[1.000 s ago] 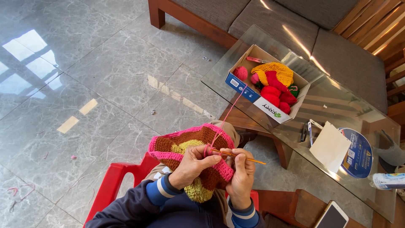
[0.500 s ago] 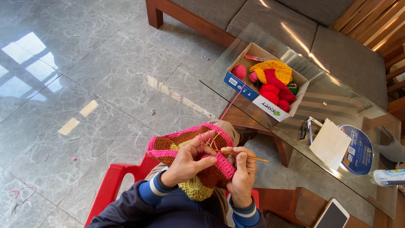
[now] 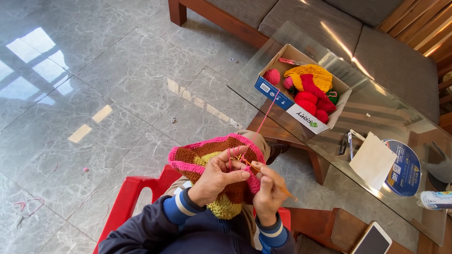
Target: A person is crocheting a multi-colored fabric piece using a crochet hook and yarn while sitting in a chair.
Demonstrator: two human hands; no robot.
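Note:
A crocheted piece [image 3: 200, 157] with a pink edge, brown and yellow-green bands lies over my lap. My left hand [image 3: 221, 176] grips its pink edge, with pink yarn wound over the fingers. My right hand [image 3: 269, 193] holds an orange crochet hook [image 3: 263, 174] whose tip sits in the pink edge between both hands. A pink yarn strand [image 3: 269, 113] runs up from the work to an open cardboard box [image 3: 282, 101] on the glass table. The box holds pink and red yarn balls [image 3: 308, 101] and a yellow knitted piece [image 3: 313, 75].
The glass table [image 3: 263, 61] stands to the front right, with pens [image 3: 348, 143], a white card [image 3: 374, 160] and a round blue disc [image 3: 405, 162] on it. A phone [image 3: 374, 240] lies at lower right. I sit on a red plastic chair [image 3: 129, 197]. A cushioned wooden sofa [image 3: 391, 51] lies beyond.
My hands have kept working the pink edge; the hook has tilted down and its tip has gone into the stitches. The view has shifted slightly.

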